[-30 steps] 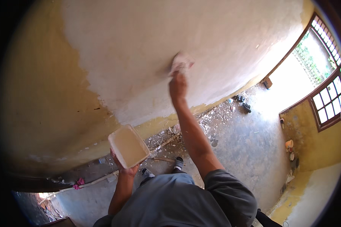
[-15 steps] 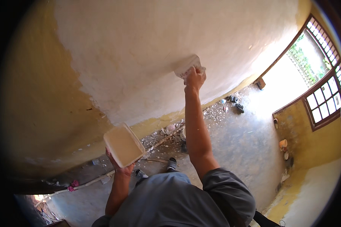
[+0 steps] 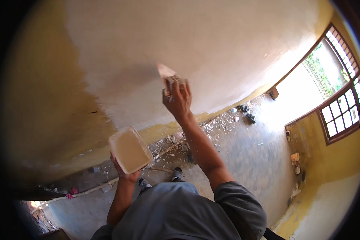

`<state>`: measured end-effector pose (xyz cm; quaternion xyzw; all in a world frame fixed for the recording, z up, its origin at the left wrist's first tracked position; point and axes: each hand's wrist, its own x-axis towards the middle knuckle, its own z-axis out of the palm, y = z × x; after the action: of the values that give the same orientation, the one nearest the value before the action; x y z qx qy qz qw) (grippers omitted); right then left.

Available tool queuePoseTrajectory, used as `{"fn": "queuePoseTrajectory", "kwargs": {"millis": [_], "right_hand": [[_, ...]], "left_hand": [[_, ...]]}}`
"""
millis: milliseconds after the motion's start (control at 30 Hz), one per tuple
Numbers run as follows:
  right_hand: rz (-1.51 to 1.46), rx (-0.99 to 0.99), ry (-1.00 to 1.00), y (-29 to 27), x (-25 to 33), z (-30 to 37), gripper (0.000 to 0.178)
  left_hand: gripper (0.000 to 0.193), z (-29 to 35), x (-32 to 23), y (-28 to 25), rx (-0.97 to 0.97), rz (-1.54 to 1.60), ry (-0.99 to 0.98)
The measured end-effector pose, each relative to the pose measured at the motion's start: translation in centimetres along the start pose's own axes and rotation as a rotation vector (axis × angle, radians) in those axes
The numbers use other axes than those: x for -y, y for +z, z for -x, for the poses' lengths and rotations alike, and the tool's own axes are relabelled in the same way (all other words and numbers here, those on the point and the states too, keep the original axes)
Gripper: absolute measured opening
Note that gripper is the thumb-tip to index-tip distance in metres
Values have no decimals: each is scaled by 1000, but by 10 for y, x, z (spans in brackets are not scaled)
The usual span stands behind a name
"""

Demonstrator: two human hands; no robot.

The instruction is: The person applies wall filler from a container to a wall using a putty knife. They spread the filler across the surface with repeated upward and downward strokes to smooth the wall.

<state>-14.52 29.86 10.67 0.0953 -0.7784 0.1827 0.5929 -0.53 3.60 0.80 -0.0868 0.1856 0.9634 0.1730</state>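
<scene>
Fingers wrapped around a scraper (image 3: 165, 71) pointing up-left, the right hand (image 3: 178, 99) works at a part-whitened wall (image 3: 128, 40); the left hand (image 3: 129, 177), lower left, clasps a rectangular tray (image 3: 143, 142).

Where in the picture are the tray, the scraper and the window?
Tray (image 3: 139, 165): head view, on its lower-right rim.
Scraper (image 3: 165, 71): head view, on its blade.
Window (image 3: 340, 125): head view, on a pane.

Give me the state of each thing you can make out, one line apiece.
Left hand: holding the tray from below.
Right hand: gripping the blade.
Tray: held up, pale tan inside; fill level unclear.
Blade: blurred; wall contact uncertain.
Wall: partly coated pale, yellow at the left.
Floor: strewn with pale flakes along the wall.
Pink bundle: crumpled.
</scene>
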Motion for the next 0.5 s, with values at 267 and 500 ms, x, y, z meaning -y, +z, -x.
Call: {"fn": "queuePoseTrajectory", "kwargs": {"millis": [267,500], "right_hand": [[171,158,-194,23,-28,8,43],[-98,-265,881,-33,-19,-43,26]], "left_hand": [[66,6,0,-2,-16,-21,18],[66,5,-3,2,-92,22,16]]}}
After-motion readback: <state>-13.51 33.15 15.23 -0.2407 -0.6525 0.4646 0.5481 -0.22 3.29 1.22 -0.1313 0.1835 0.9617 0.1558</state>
